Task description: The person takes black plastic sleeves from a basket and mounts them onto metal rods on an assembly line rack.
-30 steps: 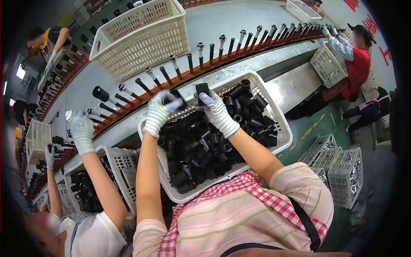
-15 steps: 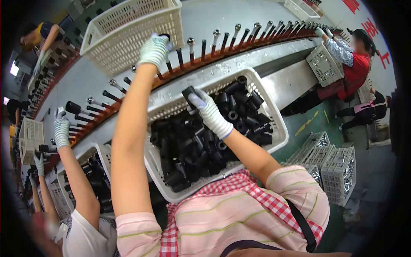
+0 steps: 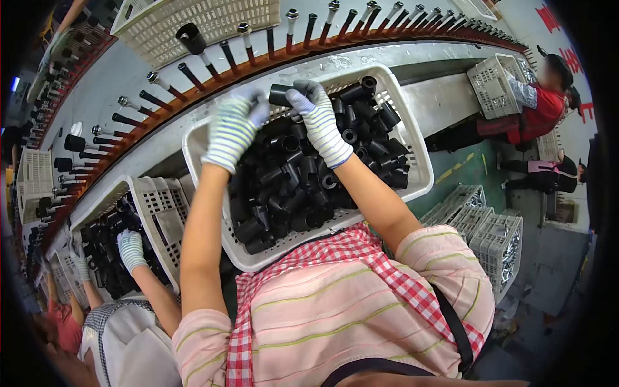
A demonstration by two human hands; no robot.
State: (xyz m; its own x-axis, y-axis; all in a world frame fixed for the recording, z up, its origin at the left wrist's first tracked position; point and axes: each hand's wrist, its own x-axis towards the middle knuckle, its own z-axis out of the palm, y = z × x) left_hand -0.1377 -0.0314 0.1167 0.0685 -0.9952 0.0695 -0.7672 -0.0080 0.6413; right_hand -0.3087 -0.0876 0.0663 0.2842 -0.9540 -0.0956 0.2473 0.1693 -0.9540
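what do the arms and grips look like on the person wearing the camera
The left grip and right grip wear whitish knit gloves with thin stripes and greyish fingers; the left is blurred. The right cuff has a blue edge. Bare forearms run up to short pink sleeves with yellow-green stripes.

"How are the arms lying?"
"The left forearm [image 3: 205, 209] is pointing to the far side; the right forearm [image 3: 375, 187] is slanting from near right to far left."
"And the right grip [image 3: 320, 122]?"
"It is pinching, its thumb [image 3: 297, 100] and fingers [image 3: 309, 88] bending leftward."
"What about the left grip [image 3: 233, 129]?"
"It is hovering just left, blurring, its fingers leaning right; the two are facing each other."
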